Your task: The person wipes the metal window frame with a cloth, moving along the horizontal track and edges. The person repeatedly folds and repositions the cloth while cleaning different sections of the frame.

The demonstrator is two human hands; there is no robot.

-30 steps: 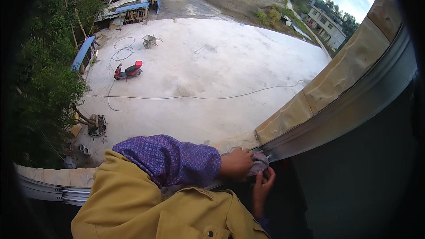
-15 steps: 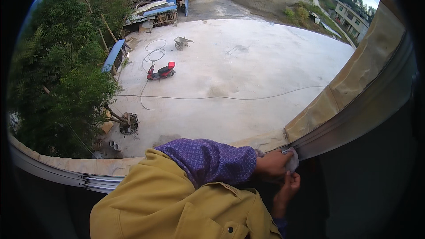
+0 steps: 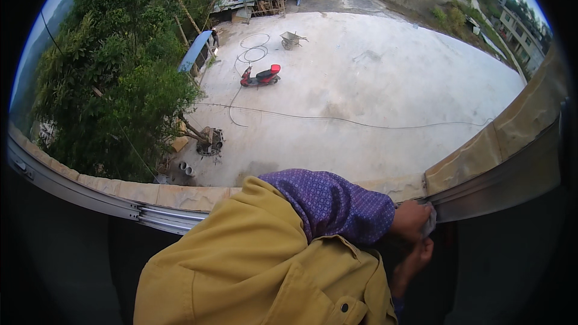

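Observation:
At the right corner of the window frame, my left hand (image 3: 412,220) is closed on a small pale grey cloth (image 3: 429,221). The purple patterned sleeve of that arm crosses from left to right over the sill. Just below, my right hand (image 3: 414,260) has its fingertips drawn together at the cloth's lower end, and its palm side is partly in shadow. Both hands are next to the metal track (image 3: 475,197) of the window, where the lower rail meets the upright. My left fingers hide most of the cloth.
Tan stone tiles (image 3: 137,191) edge the opening outside the silver window rail (image 3: 168,218). Far below lies a pale concrete yard (image 3: 343,150) with a red scooter (image 3: 261,76), a wheelbarrow (image 3: 291,40) and a long hose (image 3: 337,119). Trees (image 3: 114,84) stand at left.
The view has shifted, so the yard and both hands appear farther right. My hands stay together at the window corner with the cloth.

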